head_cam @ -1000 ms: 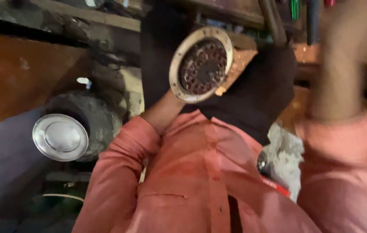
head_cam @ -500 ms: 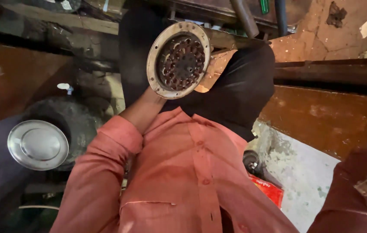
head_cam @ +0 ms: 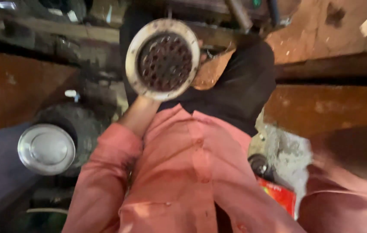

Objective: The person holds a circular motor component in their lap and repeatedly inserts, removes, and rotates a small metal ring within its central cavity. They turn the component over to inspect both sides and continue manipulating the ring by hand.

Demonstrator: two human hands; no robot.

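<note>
Head view: rusty perforated round disc (head_cam: pixel 163 59)

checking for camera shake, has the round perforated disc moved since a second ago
Cannot tell: the perforated metal disc keeps the same place against the black trousers; the whole view shifts together.

The person wore a salmon-pink button-front shirt (head_cam: pixel 192 172) with long sleeves, the left sleeve (head_cam: pixel 101 181) rolled above the forearm, and dark black trousers (head_cam: pixel 239 86).
</note>
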